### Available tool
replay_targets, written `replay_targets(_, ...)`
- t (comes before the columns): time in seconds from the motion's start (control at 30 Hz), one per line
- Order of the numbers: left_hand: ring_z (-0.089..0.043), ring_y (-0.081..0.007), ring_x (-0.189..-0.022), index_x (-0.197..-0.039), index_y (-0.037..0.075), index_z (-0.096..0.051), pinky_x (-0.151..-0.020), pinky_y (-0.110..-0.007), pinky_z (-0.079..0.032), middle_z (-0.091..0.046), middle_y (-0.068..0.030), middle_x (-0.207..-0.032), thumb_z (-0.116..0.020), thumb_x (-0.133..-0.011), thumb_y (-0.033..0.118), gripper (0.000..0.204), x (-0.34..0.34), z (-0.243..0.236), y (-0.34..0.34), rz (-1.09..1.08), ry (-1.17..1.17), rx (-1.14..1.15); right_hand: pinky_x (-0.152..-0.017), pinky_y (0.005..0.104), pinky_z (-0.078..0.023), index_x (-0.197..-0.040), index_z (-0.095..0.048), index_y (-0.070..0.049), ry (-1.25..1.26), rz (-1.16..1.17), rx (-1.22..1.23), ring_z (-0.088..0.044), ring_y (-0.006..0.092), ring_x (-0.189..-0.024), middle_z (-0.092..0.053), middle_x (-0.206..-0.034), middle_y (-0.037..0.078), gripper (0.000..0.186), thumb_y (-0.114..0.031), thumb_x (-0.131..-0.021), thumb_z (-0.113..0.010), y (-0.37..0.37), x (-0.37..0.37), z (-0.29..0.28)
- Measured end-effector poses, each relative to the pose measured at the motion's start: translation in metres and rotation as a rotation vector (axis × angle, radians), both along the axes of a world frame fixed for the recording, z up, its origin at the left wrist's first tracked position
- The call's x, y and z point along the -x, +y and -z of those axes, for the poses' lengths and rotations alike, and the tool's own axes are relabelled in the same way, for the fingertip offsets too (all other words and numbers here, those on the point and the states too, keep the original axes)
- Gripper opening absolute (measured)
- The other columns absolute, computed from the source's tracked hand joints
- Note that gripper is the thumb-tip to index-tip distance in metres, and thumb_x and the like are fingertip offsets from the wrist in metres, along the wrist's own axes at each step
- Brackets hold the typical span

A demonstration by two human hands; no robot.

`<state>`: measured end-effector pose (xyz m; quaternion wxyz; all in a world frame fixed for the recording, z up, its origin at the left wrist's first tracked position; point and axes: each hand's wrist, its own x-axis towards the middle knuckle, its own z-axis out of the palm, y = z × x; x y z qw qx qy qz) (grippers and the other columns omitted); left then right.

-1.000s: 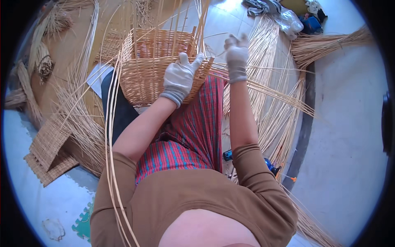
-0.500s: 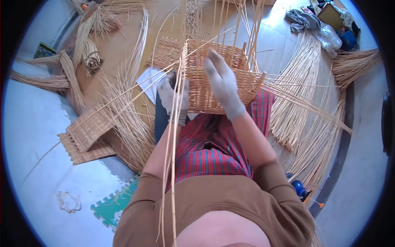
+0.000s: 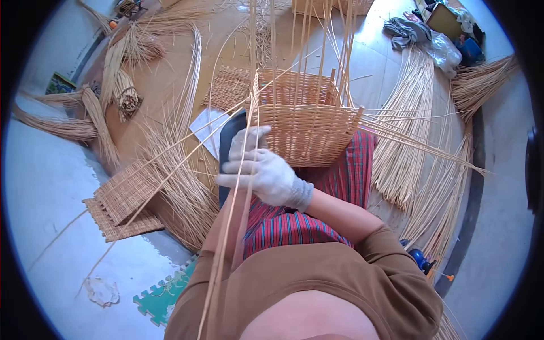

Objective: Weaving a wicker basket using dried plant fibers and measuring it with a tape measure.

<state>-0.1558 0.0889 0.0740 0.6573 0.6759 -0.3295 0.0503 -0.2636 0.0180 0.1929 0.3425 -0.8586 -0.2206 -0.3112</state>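
A half-woven wicker basket (image 3: 303, 133) stands on my lap, with tall upright canes (image 3: 300, 56) rising from its far and near walls. Long loose weaving strands (image 3: 229, 224) run from its left corner down toward my chest. My right hand (image 3: 271, 177), in a pale glove, reaches across to the left below that corner. Its fingers are stretched out and apart, behind the strands. Just above it, my gloved left hand (image 3: 245, 143) is beside the basket's left edge, blurred and partly covered by the strands and right hand; its grip is hidden.
Flat woven panels (image 3: 127, 192) lie on the floor to the left, beside a spread of loose canes (image 3: 184, 195). Cane bundles (image 3: 402, 141) lie on the right. A woven panel (image 3: 226, 88) and white paper (image 3: 208, 129) are beyond my left knee. A green foam mat (image 3: 161, 297) is lower left.
My right hand has left the basket's near wall and swung down and left, beside my left hand. The basket appears slightly lower in view, and the loose strands have shifted left.
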Motion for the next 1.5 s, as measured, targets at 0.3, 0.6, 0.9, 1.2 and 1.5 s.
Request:
replay_targets(0.3,-0.068,-0.0344,-0.092,-0.118,0.007,-0.065,-0.078,-0.042,-0.055,-0.067,-0.0126,-0.122,-0.065,-0.083,0.007,0.035,0.010,-0.093,0.003,0.147,-0.486,-0.563,-0.057,0.0381,-0.054,-0.106,-0.068,-0.021,0.071,0.328,0.031,-0.068,0.0251,-0.071,-0.065,-0.080,0.002,0.032,-0.016,-0.075,-0.068,-0.089,0.026,-0.003)
replay_targets(0.6,-0.054,-0.0065,-0.072,-0.160,0.003,-0.011,-0.069,-0.026,-0.048,-0.063,-0.0017,-0.077,-0.054,-0.101,0.008,0.073,0.015,-0.084,-0.012,-0.030,0.078,-0.250,-0.069,0.0267,-0.052,-0.105,-0.063,-0.008,-0.136,0.396,-1.328,-0.066,0.0134,-0.085,-0.070,-0.093,0.005,0.019,0.005,-0.092,-0.058,-0.135,-0.017,0.010)
replay_targets(0.9,-0.065,-0.0341,-0.101,-0.158,0.031,-0.030,-0.077,-0.045,-0.057,-0.041,-0.0165,-0.147,-0.079,-0.081,0.031,0.091,0.010,-0.075,-0.064,-0.013,-0.403,-0.958,-0.088,0.0344,-0.055,-0.114,-0.066,-0.005,-0.273,0.733,-0.424,-0.069,0.0256,-0.103,-0.072,-0.097,0.011,0.021,-0.011,-0.095,-0.064,-0.184,-0.070,0.019)
replay_targets(1.2,-0.067,-0.0303,-0.090,-0.145,0.041,-0.048,-0.068,-0.043,-0.056,-0.051,-0.0097,-0.134,-0.073,-0.086,0.026,0.065,-0.009,-0.054,-0.054,-0.148,-0.590,-0.911,-0.059,0.0240,-0.053,-0.134,-0.041,-0.006,-0.075,0.605,-1.134,-0.062,0.0120,-0.074,-0.060,-0.085,0.004,0.032,-0.017,-0.106,-0.051,-0.199,0.024,0.062)
replay_targets(1.5,-0.068,-0.0383,-0.086,-0.131,0.013,-0.053,-0.077,-0.049,-0.053,-0.068,-0.0177,-0.101,-0.059,-0.095,0.020,0.037,0.021,-0.083,-0.128,0.243,-0.012,-0.605,-0.075,0.0283,-0.057,-0.115,-0.059,-0.002,0.241,0.765,-1.231,-0.071,0.0198,-0.087,-0.072,-0.102,0.011,0.016,-0.009,-0.101,-0.055,-0.194,0.073,0.050)
